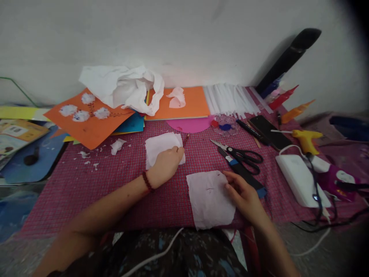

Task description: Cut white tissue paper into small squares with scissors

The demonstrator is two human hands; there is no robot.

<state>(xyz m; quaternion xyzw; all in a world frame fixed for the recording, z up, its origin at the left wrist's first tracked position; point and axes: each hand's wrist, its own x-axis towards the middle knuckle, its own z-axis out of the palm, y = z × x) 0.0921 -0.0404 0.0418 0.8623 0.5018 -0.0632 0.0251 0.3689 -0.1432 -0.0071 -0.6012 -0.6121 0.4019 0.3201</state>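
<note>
My left hand (166, 163) is closed in a pinch over the right edge of a small stack of white paper squares (158, 148). A thin pencil-like stick (186, 139) juts out just beyond those fingertips. Whether the pinch is on paper or on the stick is hidden. Nearer to me lies another thin white paper square (211, 204), slightly wrinkled, with a small dark mark on it. My right hand (243, 194) grips its right edge between thumb and fingers. Black-handled scissors (245, 156) and a blue-and-black cutter (245, 175) lie just past my right hand.
Crumpled white paper (123, 86) and an orange card with white paper flowers (96, 132) sit at the back left. Paper scraps (117, 146) lie left. On the right are a phone (268, 130), a yellow glue gun (307, 140) and a white power bank (302, 181) with cables.
</note>
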